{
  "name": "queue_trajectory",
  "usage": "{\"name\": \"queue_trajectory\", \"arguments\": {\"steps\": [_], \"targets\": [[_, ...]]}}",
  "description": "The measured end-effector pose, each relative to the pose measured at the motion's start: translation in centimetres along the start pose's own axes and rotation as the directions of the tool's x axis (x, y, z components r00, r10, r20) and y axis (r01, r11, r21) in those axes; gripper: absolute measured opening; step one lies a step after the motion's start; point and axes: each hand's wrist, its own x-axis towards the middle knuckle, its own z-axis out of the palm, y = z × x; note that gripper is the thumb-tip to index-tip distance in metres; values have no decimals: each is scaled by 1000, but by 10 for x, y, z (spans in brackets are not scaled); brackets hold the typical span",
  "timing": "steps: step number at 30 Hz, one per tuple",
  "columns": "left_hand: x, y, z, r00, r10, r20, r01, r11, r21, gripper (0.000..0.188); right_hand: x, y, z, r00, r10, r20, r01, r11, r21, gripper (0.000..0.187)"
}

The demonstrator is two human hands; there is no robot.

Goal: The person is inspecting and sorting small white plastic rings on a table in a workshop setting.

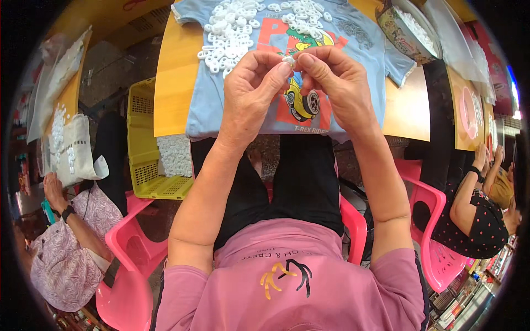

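My left hand and my right hand meet over the far part of a light blue T-shirt spread on the table. Thumbs and fingertips of both are pinched together around a small white piece; its shape is mostly hidden by the fingers. Just beyond my left hand lies a big pile of white oval plastic pieces with holes. A smaller pile of like white pieces sits farther right. Beyond my right hand is a cluster of small dark grey pieces, too small to make out.
A patterned tin with white pieces stands at the far right of the wooden table. Left of my legs is a yellow crate beside a mass of white pieces. Co-workers sit on both sides, near pink chairs.
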Motion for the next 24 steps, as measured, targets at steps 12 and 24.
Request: {"name": "queue_trajectory", "arguments": {"steps": [12,24], "targets": [[-1,1,0,1000,29,-2,-29,999,31,15,1,5,6,999,37,-31,-34,995,96,22],[-1,-2,-3,999,31,-17,-29,997,66,14,-1,6,11,997,-55,-63,45,986,-161,18]]}}
